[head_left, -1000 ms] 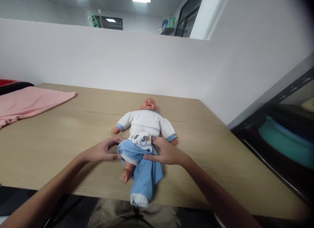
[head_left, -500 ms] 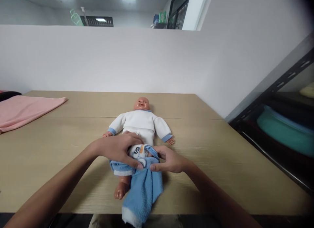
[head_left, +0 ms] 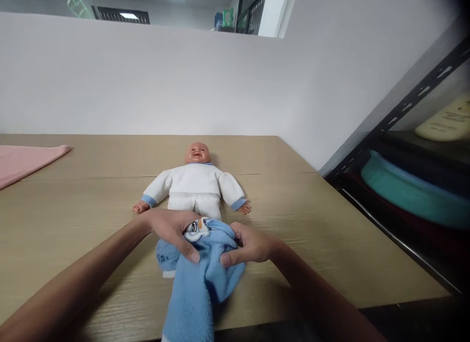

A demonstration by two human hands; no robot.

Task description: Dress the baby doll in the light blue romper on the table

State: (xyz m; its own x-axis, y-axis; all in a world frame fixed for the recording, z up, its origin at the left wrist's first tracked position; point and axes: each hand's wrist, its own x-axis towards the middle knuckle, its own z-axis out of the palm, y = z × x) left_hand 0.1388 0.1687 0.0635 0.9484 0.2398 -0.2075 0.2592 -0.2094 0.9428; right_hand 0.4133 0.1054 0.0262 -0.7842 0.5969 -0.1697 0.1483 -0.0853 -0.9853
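Observation:
A baby doll [head_left: 196,183] in a white top lies on its back on the wooden table [head_left: 91,195], head away from me. Blue fleece trousers [head_left: 198,278] with a cartoon patch are bunched over its legs and hang toward me past the near table edge. My left hand [head_left: 172,229] is closed on the trousers' waist at the doll's left hip. My right hand [head_left: 247,244] is closed on the same bunched fabric at the other side. The doll's legs and feet are hidden under the cloth.
A pink cloth [head_left: 25,160] lies at the far left of the table. A white partition wall [head_left: 183,77] runs behind it. A black metal shelf [head_left: 404,151] at the right holds a teal basin [head_left: 411,195].
Both hands have pulled the blue trousers down toward me, baring the white lower body. The bare foot that showed earlier is now covered. My view has shifted to the right.

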